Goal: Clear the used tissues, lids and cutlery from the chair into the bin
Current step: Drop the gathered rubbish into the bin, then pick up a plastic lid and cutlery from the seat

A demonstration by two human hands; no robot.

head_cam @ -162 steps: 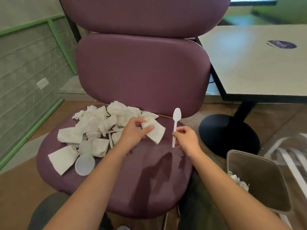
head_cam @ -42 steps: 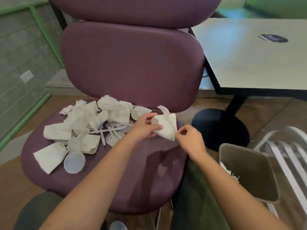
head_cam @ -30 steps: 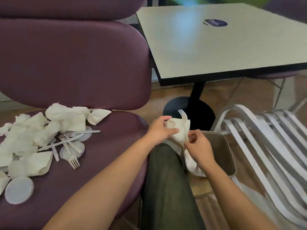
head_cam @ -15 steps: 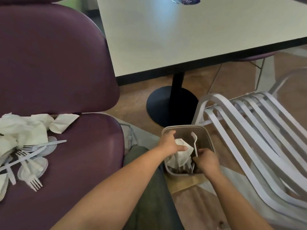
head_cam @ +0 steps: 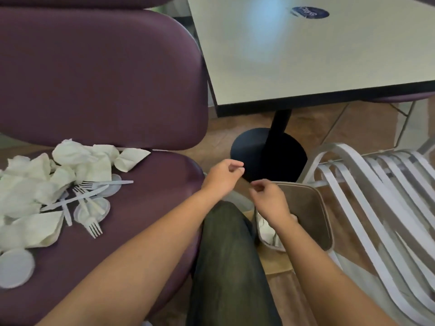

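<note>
1. Both hands are up between the chair and the bin, and neither holds anything: the left hand (head_cam: 223,177) hangs over the seat's right edge with its fingers loosely curled, thumb close to the forefinger, nothing between them

2. The right hand (head_cam: 270,201) sits just above the bin's near-left rim, fingers relaxed and bent, also carrying nothing; it hovers there, I'd say, because that is where a drop into the bin gets made

3. The bin (head_cam: 313,208) stands on the floor just right of the person's knee, close enough that each load is a short swing across; a bit of white paper shows inside, low against its left wall

4. Most of the job is left: the tissues (head_cam: 58,170) lie heaped along the seat's back-left part, tight under the backrest

5. The cutlery (head_cam: 94,196) lies crossed in front of that heap, forks and what look like knives tangled over one another, one fork (head_cam: 94,228) pointing toward the seat's front edge

6. Clear lids (head_cam: 93,209) sit under the cutlery, and another lid (head_cam: 14,268) lies alone near the seat's front-left edge

7. The chair (head_cam: 146,184) has its right half bare, so the next reach goes left across the seat

8. My guess: the loose tissues will bunch easily round a fork, which spares picking up thin plastic flat off the cushion
</note>
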